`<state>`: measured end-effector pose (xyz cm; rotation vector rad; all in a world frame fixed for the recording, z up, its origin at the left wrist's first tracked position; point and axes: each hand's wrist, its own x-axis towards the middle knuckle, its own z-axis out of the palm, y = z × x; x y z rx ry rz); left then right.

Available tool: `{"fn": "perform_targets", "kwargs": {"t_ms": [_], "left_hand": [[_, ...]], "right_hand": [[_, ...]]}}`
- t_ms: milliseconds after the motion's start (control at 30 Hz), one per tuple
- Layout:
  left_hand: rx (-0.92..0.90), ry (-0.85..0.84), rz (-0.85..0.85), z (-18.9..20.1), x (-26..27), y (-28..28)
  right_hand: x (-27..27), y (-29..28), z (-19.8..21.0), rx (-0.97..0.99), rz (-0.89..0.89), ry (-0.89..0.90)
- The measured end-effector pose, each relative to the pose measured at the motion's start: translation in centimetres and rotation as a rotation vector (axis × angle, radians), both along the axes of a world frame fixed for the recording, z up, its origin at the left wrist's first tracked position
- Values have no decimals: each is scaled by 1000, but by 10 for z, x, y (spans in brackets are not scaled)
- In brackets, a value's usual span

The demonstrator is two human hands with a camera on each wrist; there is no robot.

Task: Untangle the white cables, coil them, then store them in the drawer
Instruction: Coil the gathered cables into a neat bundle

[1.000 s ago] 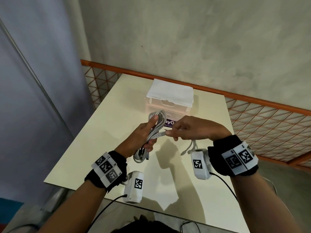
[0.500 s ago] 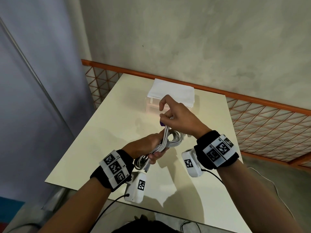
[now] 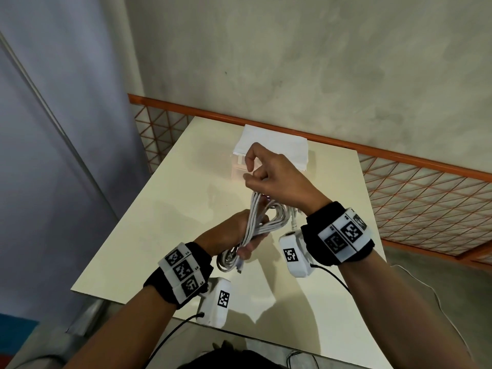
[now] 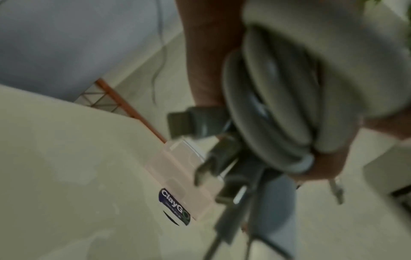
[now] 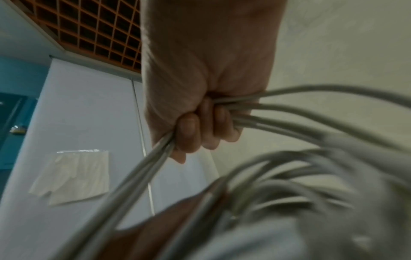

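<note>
A bundle of white cables [image 3: 257, 225] hangs above the cream table [image 3: 165, 225]. My left hand [image 3: 239, 235] grips the lower coiled part, loops and plugs [image 4: 184, 124] dangling under it. My right hand [image 3: 263, 174] is raised above it, fingers curled round several strands [image 5: 244, 109] pulled up from the bundle. The small clear drawer box [image 3: 238, 169] with a white cloth [image 3: 271, 145] on top stands at the table's far side, mostly hidden behind my right hand. Its labelled front [image 4: 177, 205] shows in the left wrist view.
An orange mesh railing [image 3: 415, 193] runs behind the table, close to the grey wall. A blue-grey partition [image 3: 53, 155] stands on the left. A thin white cord [image 3: 426, 294] lies on the floor at the right.
My right hand rose from level with the left hand to above it, pulling strands upward. The left hand dropped slightly toward me with the coil.
</note>
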<state>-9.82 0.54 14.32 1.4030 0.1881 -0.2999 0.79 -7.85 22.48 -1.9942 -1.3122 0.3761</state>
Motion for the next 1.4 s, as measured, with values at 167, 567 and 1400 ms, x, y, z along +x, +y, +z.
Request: {"fn": "perform_targets", "kwargs": {"t_ms": [167, 567, 1400], "left_hand": [[-20, 79, 24, 5, 2, -1], [104, -19, 182, 2, 2, 8], [114, -242, 382, -11, 18, 4]], "right_hand": [[16, -5, -18, -61, -93, -123], [37, -36, -47, -11, -385, -171], [-14, -11, -80, 222, -487, 425]]}}
